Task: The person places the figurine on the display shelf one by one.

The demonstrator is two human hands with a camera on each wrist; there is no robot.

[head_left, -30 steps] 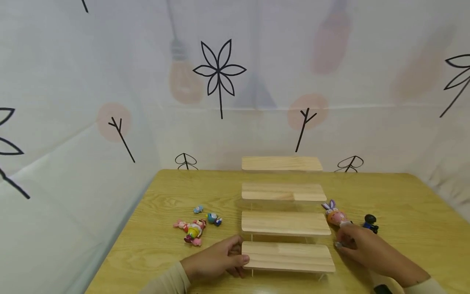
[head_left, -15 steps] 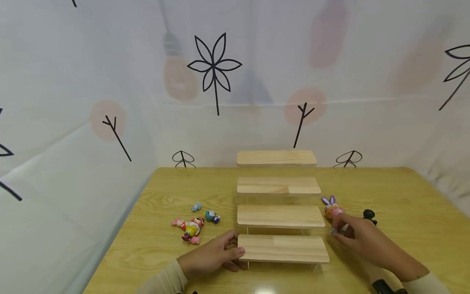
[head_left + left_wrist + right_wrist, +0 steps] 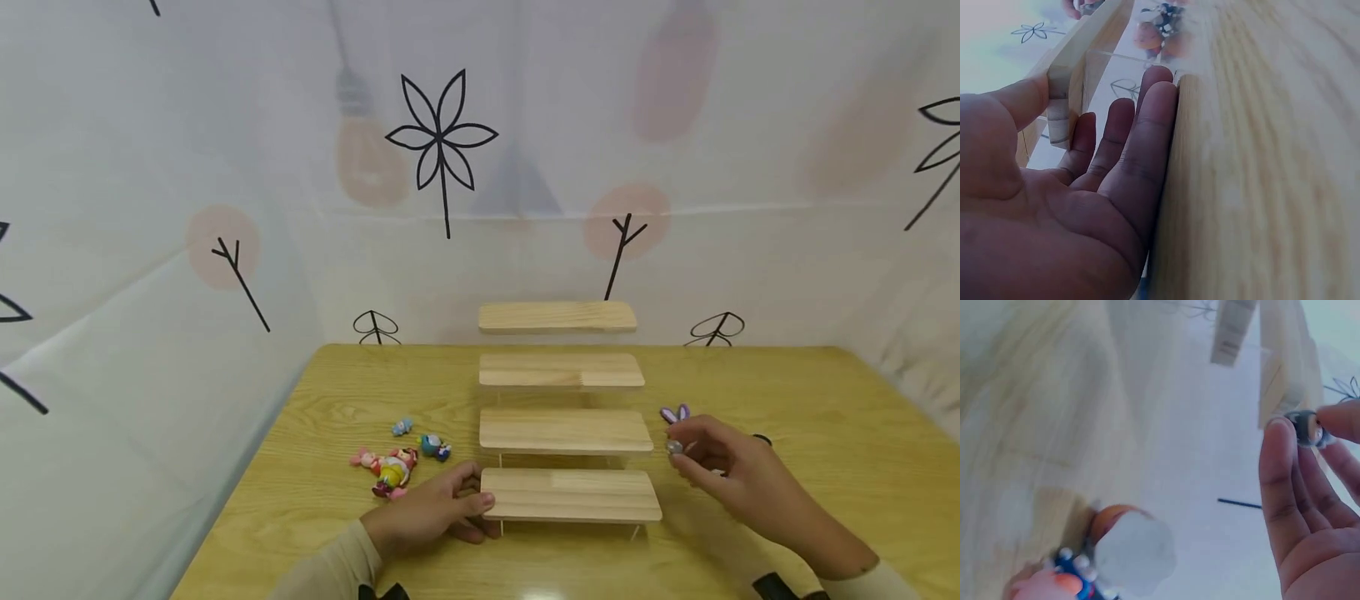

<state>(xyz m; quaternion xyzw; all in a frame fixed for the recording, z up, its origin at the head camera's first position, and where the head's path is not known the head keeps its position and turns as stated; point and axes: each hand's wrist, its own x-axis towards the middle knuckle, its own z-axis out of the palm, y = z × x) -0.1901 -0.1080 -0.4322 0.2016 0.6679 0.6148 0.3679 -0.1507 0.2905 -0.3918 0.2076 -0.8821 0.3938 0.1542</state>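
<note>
A four-step wooden display stand (image 3: 570, 495) with clear supports stands mid-table. My left hand (image 3: 423, 512) grips the left end of its lowest step, thumb on the top edge and the other fingers below. In the left wrist view those fingers (image 3: 1138, 150) reach under the board. To the right of the stand, my right hand (image 3: 742, 487) pinches a small grey figurine (image 3: 1305, 428) between thumb and fingertips, level with the lower steps. Behind this hand the purple ears (image 3: 675, 413) of a rabbit-eared figurine show; the rest is hidden.
Left of the stand lie several toy figurines (image 3: 393, 472), with a blue one (image 3: 433, 447) and a smaller pale-blue one (image 3: 402, 427) beside them. A dark figurine (image 3: 762, 439) is mostly hidden behind my right hand. A printed white cloth (image 3: 300, 150) hangs behind the wooden table (image 3: 817, 400).
My right hand has lifted and moved back slightly with the grey figurine, covering more of the rabbit-eared one. The stand and my left hand have shifted slightly back and left.
</note>
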